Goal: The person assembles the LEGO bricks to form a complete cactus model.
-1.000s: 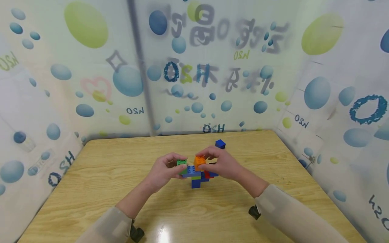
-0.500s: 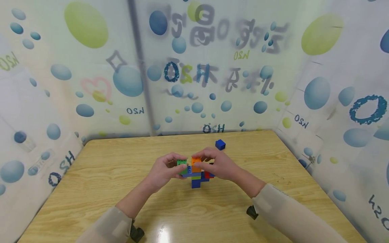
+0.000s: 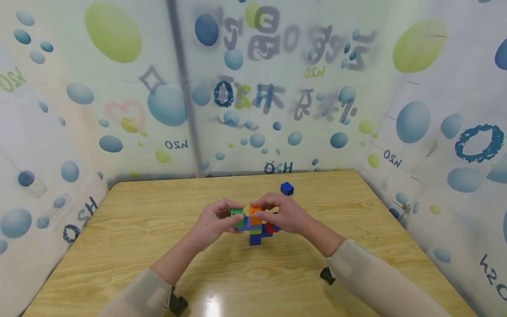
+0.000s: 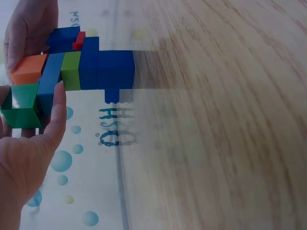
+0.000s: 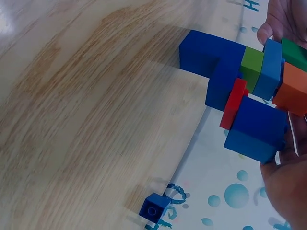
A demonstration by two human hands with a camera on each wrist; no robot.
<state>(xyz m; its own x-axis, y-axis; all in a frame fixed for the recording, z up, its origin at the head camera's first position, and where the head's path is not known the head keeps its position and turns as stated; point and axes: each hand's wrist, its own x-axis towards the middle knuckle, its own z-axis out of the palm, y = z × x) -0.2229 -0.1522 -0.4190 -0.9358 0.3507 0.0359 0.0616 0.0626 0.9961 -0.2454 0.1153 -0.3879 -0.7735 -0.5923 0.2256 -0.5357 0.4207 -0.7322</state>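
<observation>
A small tower of toy building bricks stands on the table under both hands. At its base is a dark blue brick (image 4: 116,69), then another dark blue one, a lime green brick (image 4: 71,72) and a lighter blue brick (image 4: 50,80). My left hand (image 3: 214,223) grips the green brick (image 4: 25,112) at the left end of that lighter blue brick. With thumb and fingers, my right hand (image 3: 291,215) holds the orange brick (image 4: 29,70) on the other end, beside the green one. Lower on the right side sit a red brick (image 5: 233,104) and a blue brick (image 5: 255,127).
A loose blue brick (image 3: 287,189) lies behind the tower, toward the back of the wooden table (image 3: 158,211). Printed curtains or walls (image 3: 245,145) enclose the table at the back and sides.
The right hand has moved slightly left, bringing the orange brick onto the lighter blue brick. Over the last half second it barely moves. The left hand keeps its hold on the green brick.
</observation>
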